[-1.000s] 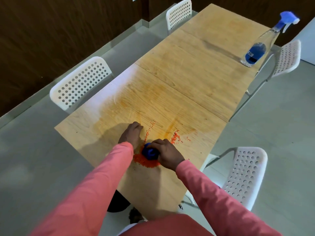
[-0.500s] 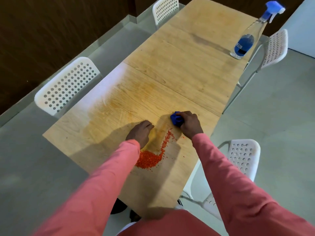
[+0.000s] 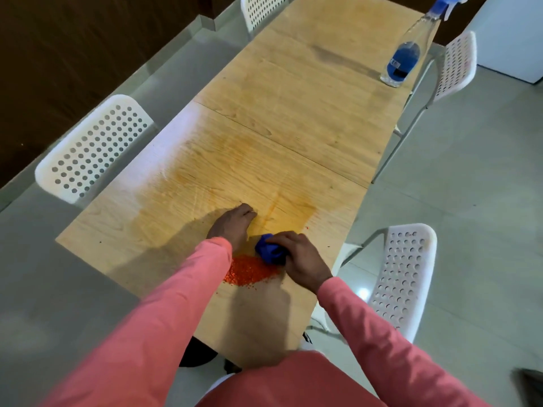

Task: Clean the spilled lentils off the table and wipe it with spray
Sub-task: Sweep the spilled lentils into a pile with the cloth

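Note:
A pile of red lentils [image 3: 249, 271] lies on the near end of the wooden table [image 3: 293, 118], with a few stray grains near the right edge. My right hand [image 3: 299, 259] grips a bunched blue cloth [image 3: 269, 251] pressed on the table at the pile's far right side. My left hand [image 3: 235, 223] rests on the table just left of the cloth, fingers curled, holding nothing. An orange smear stains the wood beyond the hands. A clear spray bottle [image 3: 407, 54] with blue liquid and a blue trigger stands at the far right edge.
White perforated chairs stand around the table: one on the left [image 3: 91, 151], one at the near right [image 3: 402, 277], one at the far right [image 3: 455, 66] and one at the far end [image 3: 261, 10]. A dark wood wall runs along the left.
My right hand has swept the blue cloth back toward me from farther right, pushing the trail of lentils into one compact pile. My left hand has stayed on the table.

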